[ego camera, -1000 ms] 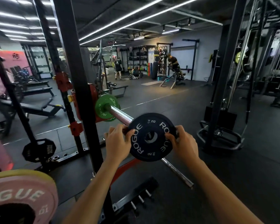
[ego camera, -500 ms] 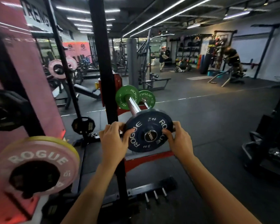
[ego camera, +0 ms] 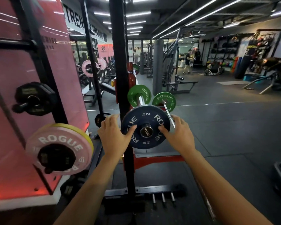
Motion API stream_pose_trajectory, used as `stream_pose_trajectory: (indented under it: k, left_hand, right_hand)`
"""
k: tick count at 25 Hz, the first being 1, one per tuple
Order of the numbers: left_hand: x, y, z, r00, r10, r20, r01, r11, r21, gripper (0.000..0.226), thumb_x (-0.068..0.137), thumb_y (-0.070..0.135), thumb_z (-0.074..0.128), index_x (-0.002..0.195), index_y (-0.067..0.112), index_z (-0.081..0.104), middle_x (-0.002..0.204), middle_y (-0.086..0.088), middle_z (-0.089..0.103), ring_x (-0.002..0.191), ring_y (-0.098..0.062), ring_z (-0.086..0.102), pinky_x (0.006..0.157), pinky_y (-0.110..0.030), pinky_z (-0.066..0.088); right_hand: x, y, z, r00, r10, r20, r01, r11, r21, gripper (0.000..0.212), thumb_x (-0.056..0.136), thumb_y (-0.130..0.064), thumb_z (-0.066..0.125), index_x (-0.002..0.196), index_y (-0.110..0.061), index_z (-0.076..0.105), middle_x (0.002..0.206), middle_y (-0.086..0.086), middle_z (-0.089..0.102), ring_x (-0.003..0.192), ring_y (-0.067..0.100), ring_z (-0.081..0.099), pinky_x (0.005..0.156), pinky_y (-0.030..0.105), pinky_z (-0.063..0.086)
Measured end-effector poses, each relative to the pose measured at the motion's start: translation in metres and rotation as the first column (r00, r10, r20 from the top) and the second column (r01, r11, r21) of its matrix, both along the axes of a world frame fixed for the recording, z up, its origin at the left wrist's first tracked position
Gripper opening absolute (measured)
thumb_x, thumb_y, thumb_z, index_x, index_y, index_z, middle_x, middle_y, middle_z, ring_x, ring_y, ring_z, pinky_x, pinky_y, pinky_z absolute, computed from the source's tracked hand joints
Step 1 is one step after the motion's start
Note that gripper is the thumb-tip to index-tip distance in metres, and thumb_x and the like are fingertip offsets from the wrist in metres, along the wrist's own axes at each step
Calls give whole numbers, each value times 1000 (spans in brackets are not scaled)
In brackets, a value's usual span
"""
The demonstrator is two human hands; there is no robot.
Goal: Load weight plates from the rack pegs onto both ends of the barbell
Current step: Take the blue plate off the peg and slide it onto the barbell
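Note:
A dark blue 2 kg ROGUE plate sits on the barbell sleeve, whose steel end cap pokes through its hole. My left hand grips the plate's left rim with the thumb on its face. My right hand grips the right rim the same way. Farther in on the same sleeve sits a green ROGUE plate. A second green plate hangs just right of it on a thin bar.
The black rack upright stands just left of the sleeve. Rack pegs at left carry a pink ROGUE plate with a black one in front, and a black plate above. Short pegs stick out of the rack base. People stand far back.
The blue plate has slid farther onto the sleeve, and the end cap now sticks out through its hole. My view has swung left and closer; both hands stay on the plate.

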State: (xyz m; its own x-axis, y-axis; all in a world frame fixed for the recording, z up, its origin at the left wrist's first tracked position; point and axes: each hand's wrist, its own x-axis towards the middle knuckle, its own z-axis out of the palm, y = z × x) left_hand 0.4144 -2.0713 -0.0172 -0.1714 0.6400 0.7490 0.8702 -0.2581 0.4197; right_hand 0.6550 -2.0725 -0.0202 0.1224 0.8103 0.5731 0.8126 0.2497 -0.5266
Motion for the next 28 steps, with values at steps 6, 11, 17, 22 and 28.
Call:
stream_pose_trajectory:
  k: [6,11,17,22,28]
  left_hand:
    - [-7,16,1,998,60,-26,-60,998,-6,82,64,71,75,127,20,57,129,-3,55,119,-28,47,88,-50,42]
    - [-10,51,-4,999,28,39,-28,1000,-1,82,61,71,76,123,21,59,125,-1,57,114,-26,48,86,-47,42]
    - [-11,126,-13,992,23,127,-24,1000,6,86,62,84,62,122,21,59,124,1,58,115,-23,49,90,-53,42]
    - [-13,196,-9,994,16,108,-14,1000,-13,83,65,76,70,124,20,59,127,0,58,119,-25,49,91,-53,41]
    - [-16,280,-5,996,23,81,-22,1000,-19,81,66,72,73,125,18,59,126,-2,58,119,-27,49,93,-54,41]
  right_hand:
    - [-9,24,4,997,69,47,-70,997,17,73,83,-69,53,133,-17,43,126,6,54,115,26,51,84,44,52]
    - [-9,63,2,997,71,-2,-71,997,3,78,80,-72,55,134,-17,43,130,4,51,119,23,48,84,44,52]
    - [-17,138,2,997,63,-36,-63,998,-4,73,81,-69,56,132,-19,44,129,2,51,119,20,46,84,40,49]
    - [-15,204,8,999,16,28,-16,1000,-22,79,79,-68,60,135,-14,45,133,7,50,123,25,46,89,43,47]
    - [-21,278,13,998,-30,55,30,1000,-3,72,80,-63,63,134,-16,46,130,7,51,122,26,45,88,41,46]
